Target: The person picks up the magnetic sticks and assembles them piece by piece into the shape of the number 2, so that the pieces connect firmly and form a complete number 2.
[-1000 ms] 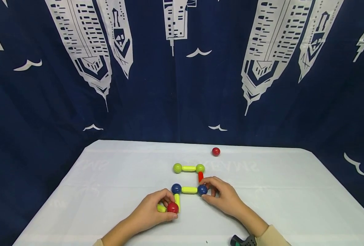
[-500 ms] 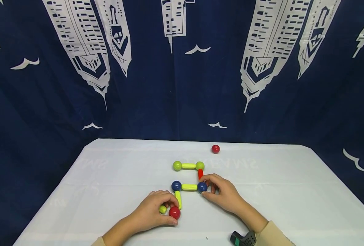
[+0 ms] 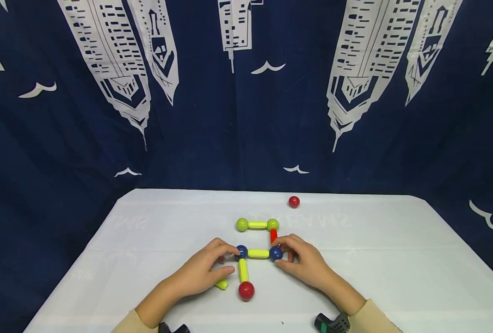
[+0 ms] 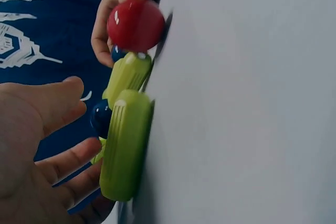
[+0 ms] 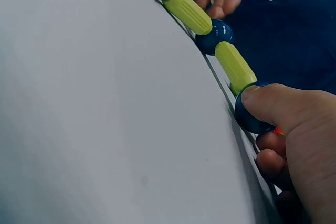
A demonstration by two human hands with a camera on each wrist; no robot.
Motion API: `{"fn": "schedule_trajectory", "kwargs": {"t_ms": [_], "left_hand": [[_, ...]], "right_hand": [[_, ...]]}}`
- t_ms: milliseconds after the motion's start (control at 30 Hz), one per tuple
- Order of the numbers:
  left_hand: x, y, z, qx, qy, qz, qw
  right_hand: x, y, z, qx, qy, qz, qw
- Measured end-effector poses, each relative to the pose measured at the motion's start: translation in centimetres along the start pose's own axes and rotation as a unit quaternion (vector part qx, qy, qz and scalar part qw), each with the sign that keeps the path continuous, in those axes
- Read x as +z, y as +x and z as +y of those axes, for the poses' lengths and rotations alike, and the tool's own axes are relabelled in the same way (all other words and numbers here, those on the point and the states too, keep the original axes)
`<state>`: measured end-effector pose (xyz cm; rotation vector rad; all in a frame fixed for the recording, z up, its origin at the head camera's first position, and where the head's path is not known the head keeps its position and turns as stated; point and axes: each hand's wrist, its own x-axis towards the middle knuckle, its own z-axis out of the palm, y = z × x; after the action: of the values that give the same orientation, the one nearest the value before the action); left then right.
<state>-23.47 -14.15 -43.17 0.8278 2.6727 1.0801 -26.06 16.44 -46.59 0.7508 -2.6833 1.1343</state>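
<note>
My right hand (image 3: 305, 261) pinches a blue ball (image 3: 276, 254) between thumb and fingers. From that ball a yellow-green rod (image 3: 258, 253) runs left to a second blue ball (image 3: 241, 251). My left hand (image 3: 205, 269) has its fingers spread, index fingertip right at this second ball. Another yellow-green rod (image 3: 243, 270) reaches toward me from it and ends at a red ball (image 3: 246, 291). A loose yellow-green rod (image 4: 126, 148) lies beside the left fingers, partly hidden by the hand in the head view. Behind the right fingertips, a red rod (image 3: 274, 236) leads up to a green ball (image 3: 273, 225).
A yellow-green rod (image 3: 257, 225) links that ball with another green ball (image 3: 242, 225). Farther back, a separate red ball (image 3: 294, 201) lies near the far edge of the white table (image 3: 375, 259). A dark blue patterned cloth (image 3: 238, 129) hangs behind.
The left hand has let go of the near red ball, now at the rod's end, and has moved up toward the left blue ball. The right hand keeps its pinch.
</note>
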Motion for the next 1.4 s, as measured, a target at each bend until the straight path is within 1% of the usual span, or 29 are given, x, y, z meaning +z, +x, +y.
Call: {"fn": "schedule_trajectory", "kwargs": {"t_ms": [67,133,200,300,400,467,567,633,700,733,800,933,1033,1133,1300,1400], "left_hand": [[-0.1,0.9,0.0,0.005,0.022,0.001,0.9997],[0.1,1.9,-0.1,0.017,0.025,-0.008,0.9995],[0.4,2.7,-0.4,0.026,0.021,-0.022,0.9992],[0.6,3.1,-0.9,0.030,-0.002,-0.041,0.9987],[0.6,3.1,-1.6,0.031,-0.041,-0.041,0.9978],[0.6,3.2,-1.9,0.031,-0.069,-0.033,0.9966],[0.7,3.3,-2.4,0.029,-0.088,-0.019,0.9955],[0.9,3.3,-2.6,0.026,-0.090,-0.012,0.9955],[1.0,3.4,-2.8,0.025,-0.087,-0.004,0.9958],[1.1,3.4,-2.8,0.026,-0.086,0.000,0.9960],[1.2,3.4,-2.9,0.026,-0.083,0.009,0.9962],[1.3,3.4,-2.9,0.027,-0.080,0.022,0.9962],[1.3,3.5,-2.9,0.024,-0.083,0.024,0.9960],[1.4,3.5,-3.0,0.017,-0.084,0.026,0.9960],[1.3,3.3,-2.9,0.010,-0.078,0.030,0.9964],[1.3,3.4,-2.9,0.010,-0.077,0.027,0.9966]], "right_hand": [[-0.1,0.0,0.0,-0.004,0.000,0.002,1.000],[-0.2,-0.1,-0.1,-0.009,-0.005,0.011,1.000],[-0.3,-0.2,-0.5,-0.018,-0.015,0.021,0.999],[-0.3,-0.1,-1.2,-0.045,-0.039,0.042,0.997],[-0.4,-0.1,-2.4,-0.077,-0.047,0.048,0.995],[-0.5,-0.2,-3.3,-0.093,-0.033,0.031,0.995],[-0.2,-0.6,-4.8,-0.101,-0.005,-0.035,0.994],[0.1,-0.8,-5.8,-0.093,0.011,-0.090,0.992],[0.5,-1.0,-6.6,-0.086,0.019,-0.134,0.987],[0.8,-1.0,-7.0,-0.085,0.024,-0.151,0.985],[1.4,-1.2,-7.6,-0.086,0.030,-0.170,0.981],[2.4,-1.4,-8.2,-0.093,0.024,-0.169,0.981],[2.8,-1.5,-8.0,-0.091,0.008,-0.162,0.982],[3.0,-1.5,-7.6,-0.092,0.005,-0.161,0.983],[3.1,-1.5,-6.9,-0.093,0.038,-0.167,0.981],[3.2,-1.5,-6.5,-0.097,0.059,-0.165,0.980]]}}
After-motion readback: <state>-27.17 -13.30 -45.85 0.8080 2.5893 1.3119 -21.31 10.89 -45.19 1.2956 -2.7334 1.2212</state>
